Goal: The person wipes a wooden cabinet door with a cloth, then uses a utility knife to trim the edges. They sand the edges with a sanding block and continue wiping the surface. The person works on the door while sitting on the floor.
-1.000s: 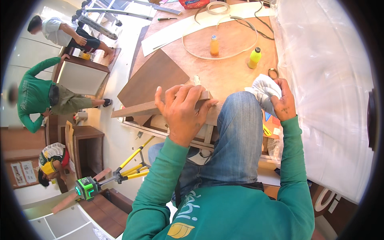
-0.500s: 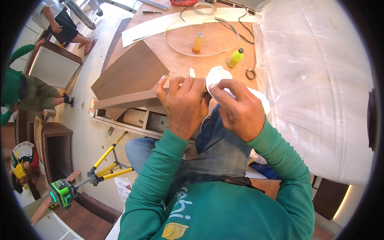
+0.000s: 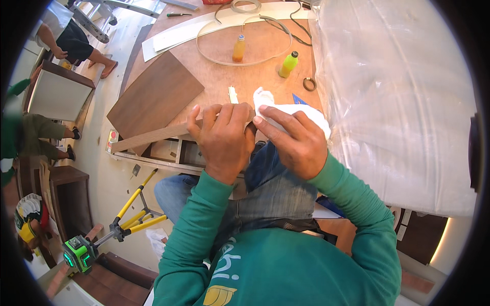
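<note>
A long brown wood-grain board is in front of me, its narrow edge turned up. My left hand is closed over the near right end of that edge, thumb partly hidden behind it. Beside it, my right hand is closed on a bunched white cloth, its index fingertip and thumb close to the board's end. Part of the cloth spreads out behind the right hand. What lies between those fingertips is too small to tell.
On the wooden worktop are a brown panel, an orange bottle, a green bottle, a tape roll and white strips. Plastic-wrapped padding borders the right. A tripod laser level stands left; people work beyond.
Both hands and the cloth have come slightly nearer to me against the worktop. A blue pointed piece now shows behind the cloth. The board's far end has lowered a little.
</note>
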{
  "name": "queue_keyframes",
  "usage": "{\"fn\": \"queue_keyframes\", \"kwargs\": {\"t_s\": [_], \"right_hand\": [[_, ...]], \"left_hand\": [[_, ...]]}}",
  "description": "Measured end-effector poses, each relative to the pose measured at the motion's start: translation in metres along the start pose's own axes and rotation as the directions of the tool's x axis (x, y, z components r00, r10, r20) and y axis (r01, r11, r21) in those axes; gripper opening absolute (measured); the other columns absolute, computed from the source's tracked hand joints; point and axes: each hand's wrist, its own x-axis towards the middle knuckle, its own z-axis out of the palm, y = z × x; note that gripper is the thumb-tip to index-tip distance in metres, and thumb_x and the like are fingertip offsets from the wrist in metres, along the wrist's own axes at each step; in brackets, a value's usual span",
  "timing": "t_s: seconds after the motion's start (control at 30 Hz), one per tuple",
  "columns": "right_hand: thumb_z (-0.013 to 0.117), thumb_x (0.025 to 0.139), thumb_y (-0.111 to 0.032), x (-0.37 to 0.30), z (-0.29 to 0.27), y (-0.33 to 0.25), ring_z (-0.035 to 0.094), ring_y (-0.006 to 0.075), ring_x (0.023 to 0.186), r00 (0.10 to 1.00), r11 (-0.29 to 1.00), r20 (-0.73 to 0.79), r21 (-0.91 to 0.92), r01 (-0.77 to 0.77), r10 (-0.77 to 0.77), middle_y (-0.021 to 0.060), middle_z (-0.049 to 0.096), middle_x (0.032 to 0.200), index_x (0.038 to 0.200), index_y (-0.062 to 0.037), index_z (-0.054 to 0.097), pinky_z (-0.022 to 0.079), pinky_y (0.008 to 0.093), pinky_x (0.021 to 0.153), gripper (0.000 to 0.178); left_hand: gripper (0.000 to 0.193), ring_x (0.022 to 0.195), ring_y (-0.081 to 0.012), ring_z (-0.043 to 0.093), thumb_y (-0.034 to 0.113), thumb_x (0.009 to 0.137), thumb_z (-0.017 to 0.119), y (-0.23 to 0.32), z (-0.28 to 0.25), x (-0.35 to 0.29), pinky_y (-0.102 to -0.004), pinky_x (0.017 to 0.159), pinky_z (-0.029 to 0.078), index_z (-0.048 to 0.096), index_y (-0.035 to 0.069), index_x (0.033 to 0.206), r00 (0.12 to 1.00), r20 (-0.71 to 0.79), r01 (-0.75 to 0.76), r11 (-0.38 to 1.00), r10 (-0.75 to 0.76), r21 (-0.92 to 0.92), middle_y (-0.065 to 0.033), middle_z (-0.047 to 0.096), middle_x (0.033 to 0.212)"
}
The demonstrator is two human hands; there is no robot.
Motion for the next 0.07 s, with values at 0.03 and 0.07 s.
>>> {"fn": "queue_keyframes", "kwargs": {"t_s": [0.03, 0.07], "right_hand": [[0.077, 0.078, -0.002, 0.0003, 0.0009, 0.0041, 0.070, 0.0313, 0.096, 1.000, 1.000, 0.022, 0.007, 0.004, -0.004, 0.0130, 0.072, 0.136, 0.129, -0.0122, 0.078, 0.060, 0.0380, 0.085, 0.053], [0.078, 0.078, -0.003, 0.0004, 0.0002, 0.0106, 0.070, 0.0330, 0.099, 0.999, 1.000, 0.045, 0.014, 0.008, -0.009, 0.0132, 0.072, 0.136, 0.130, -0.0137, 0.078, 0.060, 0.0372, 0.089, 0.053]], "left_hand": [[0.031, 0.110, -0.0227, 0.064, 0.036, 0.082, 0.087, -0.0002, -0.0020, 0.0007, -0.0539, 0.117, 0.030, 0.078, 0.019, 0.107, 1.000, 0.008, 0.005, 1.000, -0.005, -0.007, 0.0021, 0.075, 0.101], [0.033, 0.111, -0.0228, 0.064, 0.036, 0.081, 0.087, -0.0001, -0.0047, 0.0024, -0.0541, 0.117, 0.030, 0.078, 0.019, 0.108, 1.000, 0.016, 0.010, 1.000, -0.009, -0.014, 0.0018, 0.075, 0.101]]}}
